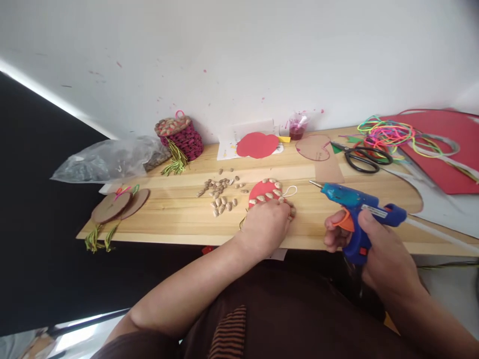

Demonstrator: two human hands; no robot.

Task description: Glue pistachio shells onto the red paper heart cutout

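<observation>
scissors (pixel 363 158) beside neon cords (pixel 389 132) | woven basket (pixel 180 137) by wall | plastic bag (pixel 112 159) far left | brown discs (pixel 119 205) near tabletop (pixel 175 219) edge

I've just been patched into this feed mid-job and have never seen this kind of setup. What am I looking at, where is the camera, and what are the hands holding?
There is no machine here: a person works with bare hands, filmed by one camera worn on the head, looking down at a wooden board. The left hand rests on a red disc edged with pistachio shells. The right hand holds a blue glue gun, nozzle pointing toward the disc. Loose shells, scissors, coloured cords, a shell-topped basket and brown discs lie about.
</observation>
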